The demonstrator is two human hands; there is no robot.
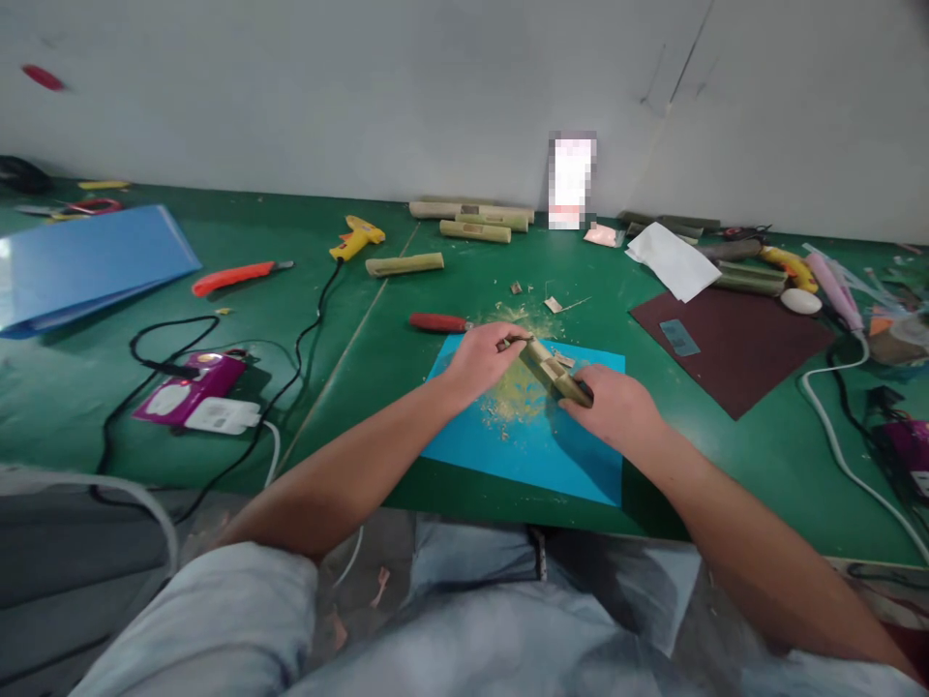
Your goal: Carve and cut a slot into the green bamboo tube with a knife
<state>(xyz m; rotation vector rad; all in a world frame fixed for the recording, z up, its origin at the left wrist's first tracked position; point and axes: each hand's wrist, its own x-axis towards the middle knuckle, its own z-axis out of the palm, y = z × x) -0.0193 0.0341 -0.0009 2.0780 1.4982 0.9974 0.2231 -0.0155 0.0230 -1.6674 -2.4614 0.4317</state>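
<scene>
A short bamboo tube point(550, 367) with a notch cut in its upper side is tilted above a blue sheet point(464, 440). My right hand point(616, 402) is wrapped round its near end. At the far end, the fingers of my left hand point(483, 358) are pinched together around something small and dark, too hidden to name. Pale shavings point(508, 411) are scattered over the sheet below. A red-handled tool point(437, 322) lies just beyond my left hand, its tip hidden.
Cut bamboo pieces point(475, 231) lie along the wall, near a propped phone point(571, 179). On the left are a yellow glue gun point(357, 237), an orange cutter point(236, 279) and a purple power strip point(193, 389) with cords. Brown sandpaper point(740, 353) lies to the right.
</scene>
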